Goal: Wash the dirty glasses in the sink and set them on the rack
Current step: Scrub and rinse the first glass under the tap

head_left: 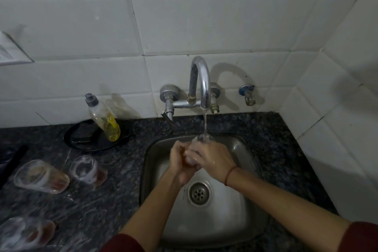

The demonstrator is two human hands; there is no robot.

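Observation:
Over the steel sink (243,208) both my hands hold one clear glass (201,139) under the running tap (201,80). My left hand (181,161) grips its lower end, where something orange-brown shows between the fingers. My right hand (210,158) wraps round its side; most of the glass is hidden by my fingers. Water falls onto the glass's far end. On the dark counter to the left stand dirty glasses with brownish dregs: one (41,176), one (88,170), and one or more at the bottom left (26,233).
A dish soap bottle (104,118) leans on a black plate (114,141) that also holds a dark sponge (81,134). A dark object (12,161) lies at the left edge. White tiled walls close in behind and to the right. The drain (199,193) is open.

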